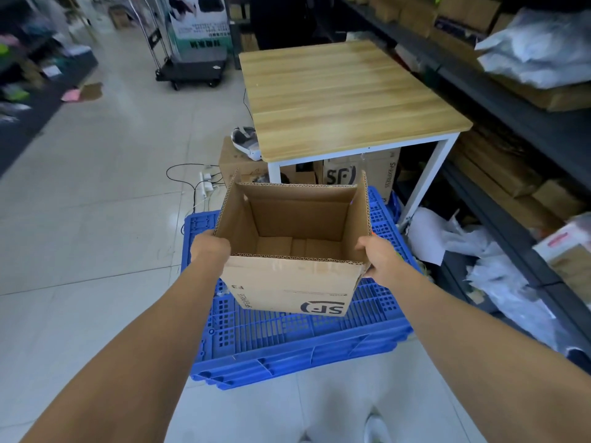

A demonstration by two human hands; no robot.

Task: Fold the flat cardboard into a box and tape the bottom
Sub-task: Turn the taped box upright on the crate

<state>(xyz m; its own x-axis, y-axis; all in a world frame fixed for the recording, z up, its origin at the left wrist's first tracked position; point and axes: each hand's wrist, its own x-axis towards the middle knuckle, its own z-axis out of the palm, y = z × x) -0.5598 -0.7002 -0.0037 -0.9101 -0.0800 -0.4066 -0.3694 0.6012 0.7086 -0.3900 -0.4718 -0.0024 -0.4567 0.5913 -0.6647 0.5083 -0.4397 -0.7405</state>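
Left hand [209, 249] lies on the left wall of the box [289, 282] at the near corner; fingers hidden behind cardboard, so its grip cannot be told. Box held in the air between both hands, over the blue crate [287, 340], mouth up, long side running hand to hand. Right hand [379, 259] pinches the right near corner, thumb at the rim. Bottom faces down, away from both grips; no tape seen. Probably needs turning over; hands equally near

Brown corrugated cardboard box [287, 282], erected, mouth upward, top flaps standing. Bottom flaps folded in; logo inverted on near wall. Above blue plastic crate [287, 340].
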